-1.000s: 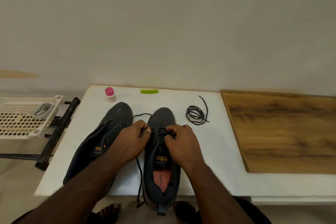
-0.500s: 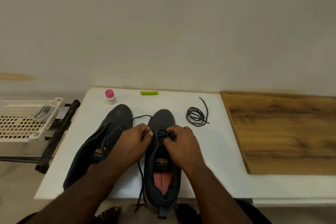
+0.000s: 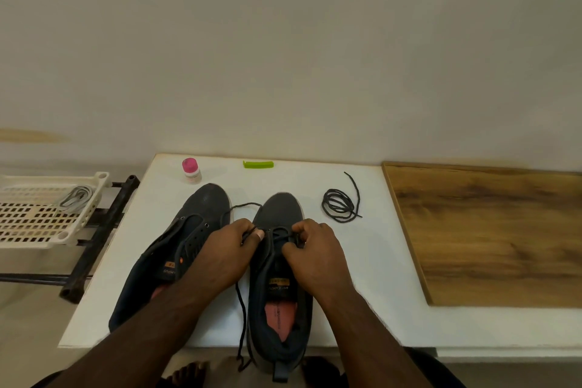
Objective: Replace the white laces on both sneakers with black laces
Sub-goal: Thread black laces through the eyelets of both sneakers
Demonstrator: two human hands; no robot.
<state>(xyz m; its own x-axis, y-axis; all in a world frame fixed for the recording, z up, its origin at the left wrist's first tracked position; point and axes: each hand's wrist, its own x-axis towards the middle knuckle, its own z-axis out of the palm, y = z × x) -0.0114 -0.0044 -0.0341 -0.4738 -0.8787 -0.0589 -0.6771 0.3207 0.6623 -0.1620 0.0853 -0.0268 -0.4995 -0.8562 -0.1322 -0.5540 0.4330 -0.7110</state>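
Matt cloth sneakers (image 3: 280, 264) on a smooth white table (image 3: 371, 261) beside grained wood board (image 3: 491, 236).

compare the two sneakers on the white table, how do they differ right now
The right sneaker carries a black lace, worked by the left hand and right hand; the left sneaker shows bare eyelets and goes untouched. The right one points straight, the left angles. Both are dark, toes toward the wall.

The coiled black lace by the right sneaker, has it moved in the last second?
No. The coiled black lace keeps its place between the right sneaker and the wooden board; only the camera shifted.
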